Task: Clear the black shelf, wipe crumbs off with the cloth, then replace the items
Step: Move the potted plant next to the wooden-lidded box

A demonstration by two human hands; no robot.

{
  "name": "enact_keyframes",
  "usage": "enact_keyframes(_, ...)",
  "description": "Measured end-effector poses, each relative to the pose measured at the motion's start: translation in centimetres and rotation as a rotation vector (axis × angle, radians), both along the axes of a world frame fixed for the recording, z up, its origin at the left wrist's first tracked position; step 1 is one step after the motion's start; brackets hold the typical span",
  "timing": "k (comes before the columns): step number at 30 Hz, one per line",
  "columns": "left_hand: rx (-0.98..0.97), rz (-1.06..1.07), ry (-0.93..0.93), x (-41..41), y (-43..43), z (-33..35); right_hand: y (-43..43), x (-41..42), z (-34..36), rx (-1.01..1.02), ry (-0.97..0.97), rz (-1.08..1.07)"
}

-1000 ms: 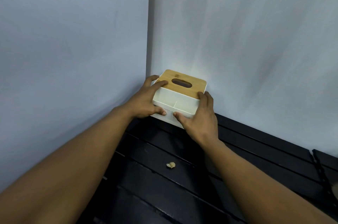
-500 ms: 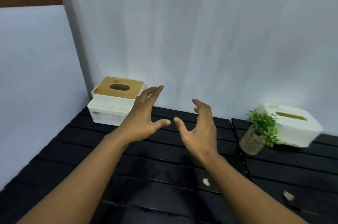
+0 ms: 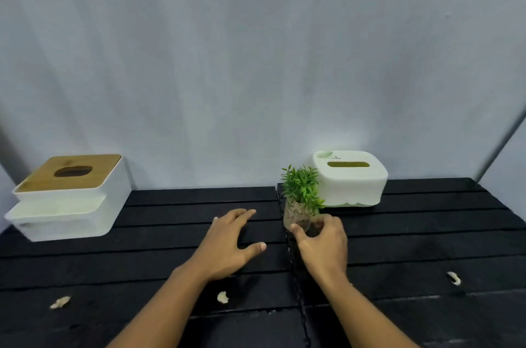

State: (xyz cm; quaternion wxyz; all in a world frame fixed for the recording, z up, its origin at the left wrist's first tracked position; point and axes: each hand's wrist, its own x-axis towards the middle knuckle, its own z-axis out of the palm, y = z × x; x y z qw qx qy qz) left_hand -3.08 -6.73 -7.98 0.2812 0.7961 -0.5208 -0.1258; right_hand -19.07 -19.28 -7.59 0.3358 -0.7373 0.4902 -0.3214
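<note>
Head view: right hand grips the upright potted plant (its glass base), left hand open just beside, empty.

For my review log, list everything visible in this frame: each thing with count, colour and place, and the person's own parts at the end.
shelf: one, black, slatted, spans the lower frame.
wooden-lid tissue box: one, white with a tan lid, far left on the shelf.
rounded tissue box: one, white, right of centre against the wall.
potted plant: one, green leaves in a clear pebble-filled pot, just in front and left of the rounded tissue box.
crumbs: three, pale beige, on the front slats at left, centre and right.
wall: pale grey, behind the shelf.
left hand: open, empty, fingers spread over the shelf.
right hand: fingers at the base of the plant's pot.
</note>
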Motion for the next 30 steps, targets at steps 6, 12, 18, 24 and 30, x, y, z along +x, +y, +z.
enact_keyframes(6,0.104,0.027,-0.147,1.4,-0.8,-1.4,-1.2,0.7,-1.3,0.044,-0.141,0.01)
enact_keyframes(12,0.2,0.033,-0.129,1.2,-0.5,-2.2,-1.3,1.6,-1.7,0.025,-0.111,0.018)
enact_keyframes(18,0.171,-0.032,-0.108,2.3,1.2,-2.0,-1.9,2.3,-1.3,0.015,-0.103,0.031)
enact_keyframes(24,0.214,0.033,-0.138,4.6,5.6,-1.2,0.0,4.9,-1.5,-0.031,-0.123,0.133)
enact_keyframes(30,0.303,0.166,-0.242,7.7,10.8,-0.7,4.5,11.7,-0.7,-0.053,-0.146,0.304)
